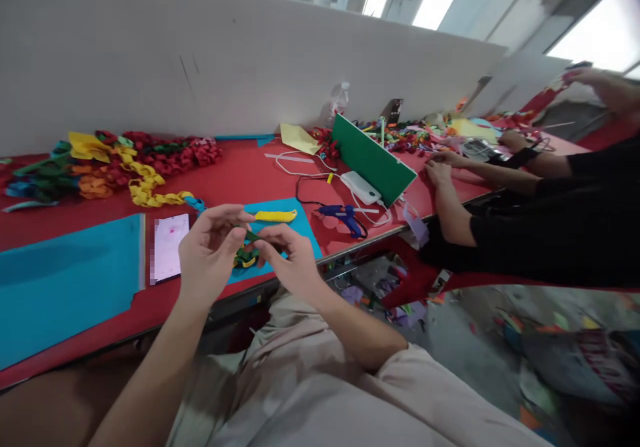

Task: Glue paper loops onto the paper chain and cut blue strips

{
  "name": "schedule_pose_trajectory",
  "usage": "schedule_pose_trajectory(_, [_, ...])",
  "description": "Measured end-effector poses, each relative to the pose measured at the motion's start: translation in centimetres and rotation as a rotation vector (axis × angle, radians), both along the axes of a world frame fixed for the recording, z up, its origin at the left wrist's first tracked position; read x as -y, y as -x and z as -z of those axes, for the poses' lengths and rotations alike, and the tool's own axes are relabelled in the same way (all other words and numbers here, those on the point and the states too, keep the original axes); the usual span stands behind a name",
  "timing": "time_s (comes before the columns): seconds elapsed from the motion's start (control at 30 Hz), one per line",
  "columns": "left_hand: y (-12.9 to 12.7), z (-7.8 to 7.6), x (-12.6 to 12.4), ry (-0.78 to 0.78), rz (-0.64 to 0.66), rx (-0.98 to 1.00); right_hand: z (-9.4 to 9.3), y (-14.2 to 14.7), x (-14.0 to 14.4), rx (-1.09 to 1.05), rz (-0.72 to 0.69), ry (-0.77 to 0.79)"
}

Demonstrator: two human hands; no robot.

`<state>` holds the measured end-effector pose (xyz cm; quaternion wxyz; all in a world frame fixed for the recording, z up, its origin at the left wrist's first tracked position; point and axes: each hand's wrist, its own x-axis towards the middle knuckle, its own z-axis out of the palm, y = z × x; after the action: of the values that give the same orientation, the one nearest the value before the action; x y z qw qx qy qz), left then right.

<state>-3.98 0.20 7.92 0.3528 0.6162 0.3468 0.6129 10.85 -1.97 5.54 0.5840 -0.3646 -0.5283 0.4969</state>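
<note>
Between the fingertips of my left hand (pixel 213 247) and my right hand (pixel 290 253) is a small dark green paper strip (pixel 251 236), pinched from both sides. Its far ends are hidden by my fingers. Just below lie more green and yellow paper strips (pixel 245 258) on a blue sheet (pixel 306 237). A yellow-handled utility knife (pixel 276 216) rests on that sheet beyond my right hand. A blue curl of paper (pixel 195 203) ends a yellow folded paper chain (pixel 150 190) behind my left hand.
A phone (pixel 169 247) and blue sheets (pixel 65 280) lie to the left. On the right are a blue glue gun (pixel 345 217), a white power bank (pixel 360 187) with cables and an upright green board (pixel 373 160). Farther right, a co-worker's hands (pixel 440 167) rest at the table.
</note>
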Motion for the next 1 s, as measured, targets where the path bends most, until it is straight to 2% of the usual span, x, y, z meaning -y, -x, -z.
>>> schedule_pose_trajectory(0.07, [-0.8,0.5,0.0,-0.021,-0.004,0.033,-0.4,-0.2,-0.1,0.030,-0.002,-0.022])
schedule_pose_trajectory(0.13, [-1.1,0.4,-0.1,-0.074,-0.036,0.034,-0.5,-0.5,-0.3,0.116,0.054,-0.049])
schedule_pose_trajectory(0.2, [-1.0,-0.3,-0.4,-0.129,-0.058,0.032,-0.4,-1.0,-0.5,0.222,0.155,-0.091])
schedule_pose_trajectory(0.27, [-0.8,-1.4,-0.6,-0.168,-0.034,-0.026,-0.2,-1.5,-0.9,0.240,0.217,-0.091])
schedule_pose_trajectory(0.37, [-0.4,-2.8,-0.7,-0.189,0.144,-0.246,-0.3,-2.4,-1.7,0.015,0.078,0.088])
schedule_pose_trajectory(0.43, [-0.2,-3.0,-0.7,-0.182,0.269,-0.379,-0.6,-2.9,-2.2,-0.178,-0.033,0.216])
schedule_pose_trajectory(0.53, [0.1,-2.1,-0.4,-0.182,0.338,-0.449,-1.4,-3.3,-2.6,-0.300,-0.079,0.305])
schedule_pose_trajectory(0.7, [0.9,-0.5,-0.4,-0.280,0.439,-0.561,-1.9,-3.0,-2.8,-0.277,-0.098,0.367])
schedule_pose_trajectory(0.77, [1.6,0.0,-0.7,-0.321,0.426,-0.653,-2.1,-3.0,-2.7,-0.263,-0.004,0.291])
schedule_pose_trajectory(0.87, [2.6,0.7,-1.2,-0.358,0.308,-0.747,-2.7,-3.1,-1.9,-0.201,0.131,0.156])
schedule_pose_trajectory(1.0, [3.3,1.4,-1.6,-0.387,0.144,-0.844,-3.7,-3.3,-0.3,-0.091,-0.017,0.169])
